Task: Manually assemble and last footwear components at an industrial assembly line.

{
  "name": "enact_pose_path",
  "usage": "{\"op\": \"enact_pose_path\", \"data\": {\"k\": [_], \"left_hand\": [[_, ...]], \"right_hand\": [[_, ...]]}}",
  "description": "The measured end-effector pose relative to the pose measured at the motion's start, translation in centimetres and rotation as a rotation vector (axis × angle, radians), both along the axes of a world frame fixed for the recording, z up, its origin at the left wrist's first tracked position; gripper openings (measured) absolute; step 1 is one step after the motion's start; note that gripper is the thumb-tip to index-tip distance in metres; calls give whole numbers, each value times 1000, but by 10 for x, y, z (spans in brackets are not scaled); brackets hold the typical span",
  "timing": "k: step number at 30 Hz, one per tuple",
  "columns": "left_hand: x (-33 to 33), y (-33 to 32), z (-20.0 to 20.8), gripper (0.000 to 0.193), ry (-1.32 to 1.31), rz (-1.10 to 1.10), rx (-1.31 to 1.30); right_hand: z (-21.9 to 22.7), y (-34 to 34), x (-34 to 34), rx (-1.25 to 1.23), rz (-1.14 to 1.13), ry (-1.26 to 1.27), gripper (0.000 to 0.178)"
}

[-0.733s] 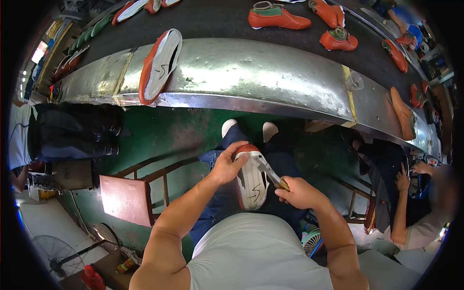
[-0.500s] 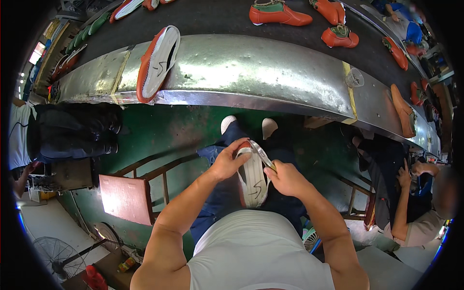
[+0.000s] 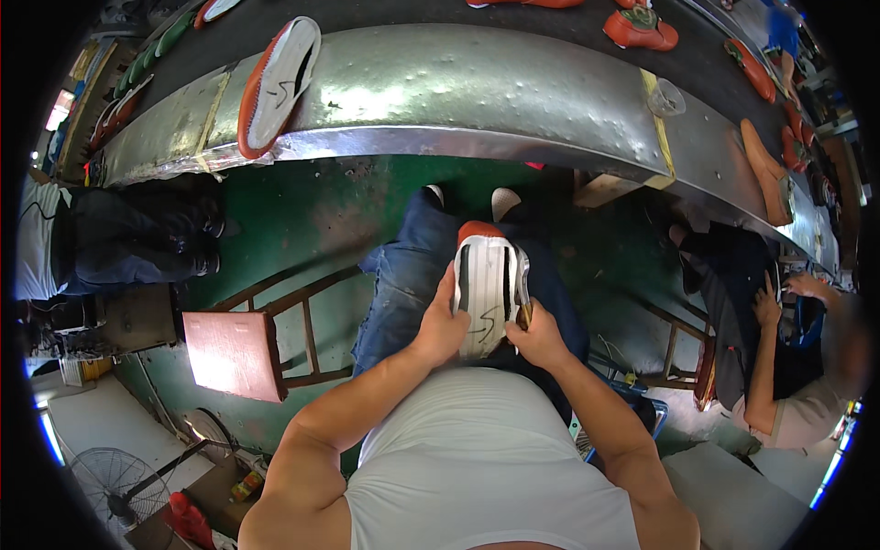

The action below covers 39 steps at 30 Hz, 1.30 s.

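Between my hands, above my lap, is an orange-red shoe (image 3: 484, 280) with its pale striped underside up and its orange end pointing away from me. A dark pen mark shows on the near part of the underside. My left hand (image 3: 442, 328) is closed on the shoe's left edge, the thumb lying over the underside. At the right edge, my right hand (image 3: 539, 337) closes around the handle of a slim curved metal tool (image 3: 522, 272), whose exact kind I cannot make out. The tool lies along the shoe's side.
A metal-edged bench (image 3: 412, 82) runs across ahead, with a similar shoe (image 3: 280, 90) leaning on its rim. More orange shoes (image 3: 640, 32) and a clear plastic cup (image 3: 666, 97) stand there. Left is a stool (image 3: 234, 353); a co-worker (image 3: 765, 367) sits at right.
My left hand has moved from the shoe's far end to its near left side. The shoe has shifted away from me. The tool has swung upright along its right edge.
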State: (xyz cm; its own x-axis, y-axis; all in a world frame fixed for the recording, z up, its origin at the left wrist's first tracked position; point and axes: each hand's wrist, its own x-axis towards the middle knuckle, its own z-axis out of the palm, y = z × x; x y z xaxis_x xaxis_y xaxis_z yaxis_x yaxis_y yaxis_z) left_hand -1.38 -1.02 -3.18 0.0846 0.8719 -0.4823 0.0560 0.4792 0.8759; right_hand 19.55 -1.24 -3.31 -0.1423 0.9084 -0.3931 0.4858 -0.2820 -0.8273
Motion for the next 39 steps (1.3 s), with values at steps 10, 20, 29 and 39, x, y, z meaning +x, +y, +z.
{"op": "enact_pose_path", "data": {"k": [10,20,29,39], "left_hand": [[-3,21,4,103,-244,-461,-71],[4,-14,-30,104,-280,-424,38],[27,-14,-79,64,-149,179,-83],[25,-7,-34,52,352,-94,315]], "right_hand": [[60,-14,63,-172,171,-359,41],[73,-1,43,479,614,-470,34],[45,-19,20,160,630,-428,28],[64,24,19,383,594,-660,33]]}}
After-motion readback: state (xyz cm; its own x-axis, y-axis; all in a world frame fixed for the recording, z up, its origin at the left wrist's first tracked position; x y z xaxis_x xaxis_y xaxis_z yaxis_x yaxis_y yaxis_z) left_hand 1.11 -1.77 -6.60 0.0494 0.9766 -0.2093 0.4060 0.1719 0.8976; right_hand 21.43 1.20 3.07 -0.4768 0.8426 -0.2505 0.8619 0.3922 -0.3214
